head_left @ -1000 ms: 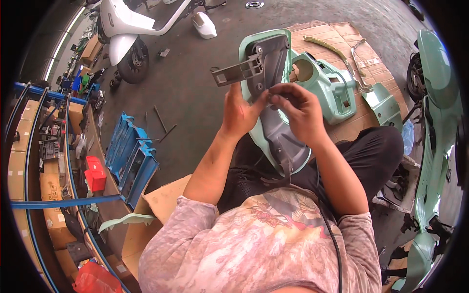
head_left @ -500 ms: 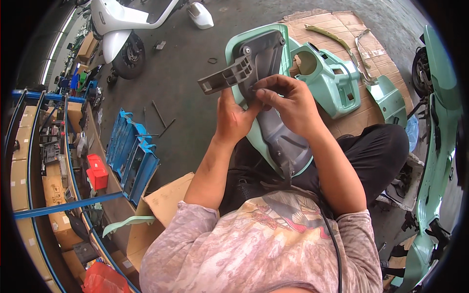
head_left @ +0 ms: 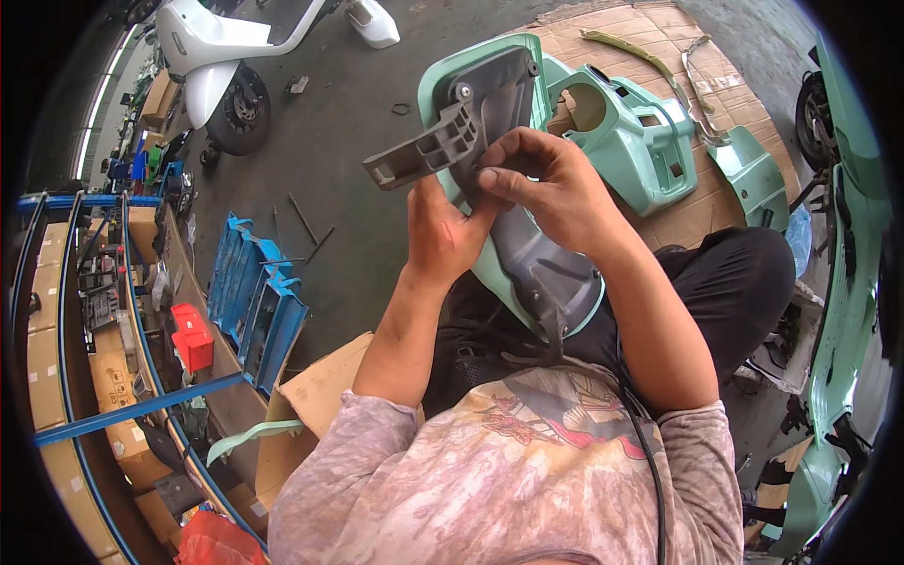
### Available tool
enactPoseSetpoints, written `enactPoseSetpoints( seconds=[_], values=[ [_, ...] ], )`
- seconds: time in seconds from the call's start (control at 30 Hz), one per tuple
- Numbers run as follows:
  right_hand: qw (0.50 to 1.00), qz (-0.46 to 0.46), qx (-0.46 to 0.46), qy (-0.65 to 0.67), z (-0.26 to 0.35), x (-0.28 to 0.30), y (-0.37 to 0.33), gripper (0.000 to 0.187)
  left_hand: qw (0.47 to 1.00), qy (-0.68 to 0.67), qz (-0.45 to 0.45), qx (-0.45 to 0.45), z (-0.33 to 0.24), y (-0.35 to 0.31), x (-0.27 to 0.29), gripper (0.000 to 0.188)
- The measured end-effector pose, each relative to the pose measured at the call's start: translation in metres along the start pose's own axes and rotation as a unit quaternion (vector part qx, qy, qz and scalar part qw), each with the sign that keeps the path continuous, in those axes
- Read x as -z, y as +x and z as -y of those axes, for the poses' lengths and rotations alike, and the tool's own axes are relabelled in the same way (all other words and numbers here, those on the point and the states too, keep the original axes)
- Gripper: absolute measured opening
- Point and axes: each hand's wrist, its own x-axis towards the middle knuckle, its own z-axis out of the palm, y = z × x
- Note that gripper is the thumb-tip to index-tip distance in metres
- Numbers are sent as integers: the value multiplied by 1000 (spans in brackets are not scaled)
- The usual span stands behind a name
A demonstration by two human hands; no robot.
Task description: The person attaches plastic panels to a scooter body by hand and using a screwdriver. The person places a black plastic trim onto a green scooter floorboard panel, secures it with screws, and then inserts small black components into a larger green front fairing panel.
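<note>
A mint-green scooter panel [head_left: 433, 83] rests over my lap, its inner side lined with a dark grey plastic part [head_left: 532, 259]. My left hand [head_left: 443, 231] is closed around a dark grey plastic bracket [head_left: 424, 153] with square slots, holding it up over the panel. At the bracket's near end, my right hand [head_left: 556, 193] has its thumb and index finger pinched together. Whatever lies between those fingertips is too small and hidden to make out. A screw head [head_left: 463, 91] shows near the top of the grey lining.
On flattened cardboard [head_left: 725, 85] to the right sit another mint-green scooter cover [head_left: 650, 179] and a smaller green panel [head_left: 750, 176]. A blue plastic part [head_left: 250, 292] and a shelf rack [head_left: 137, 407] with boxes stand left. A white scooter [head_left: 212, 89] is at the back left.
The bracket, the panel and both hands shift slightly up and left in the view, along with the surroundings. My right fingers move a little at the bracket's end; the grip looks much the same.
</note>
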Motion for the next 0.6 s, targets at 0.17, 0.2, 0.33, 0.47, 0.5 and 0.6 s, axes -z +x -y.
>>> enactPoseSetpoints(
  seconds=[0.17, 0.2, 0.33, 0.47, 0.5, 0.6],
  values=[
    [999, -23, 25, 7, -7, -2, -1, 20, 998, -29, 12, 58, -3, 0, 2, 46],
    [999, -26, 29, 7, -7, -5, -3, 20, 998, -44, 7, 55, -1, 1, 1, 45],
    [972, -102, 146, -152, -9, -15, -11, 18, 995, -74, -2, 66, 18, -6, -1, 41],
    [920, -104, 227, -301, -7, -13, -14, 15, 1000, 7, 5, 26, 4, -4, -1, 34],
    [911, -104, 225, -331, -3, -14, -15, 14, 999, -14, 2, 41, 1, -3, -2, 33],
    [889, -109, 230, -380, -1, -16, -16, 14, 999, -4, -1, 45, 1, -5, -3, 33]
  ],
)
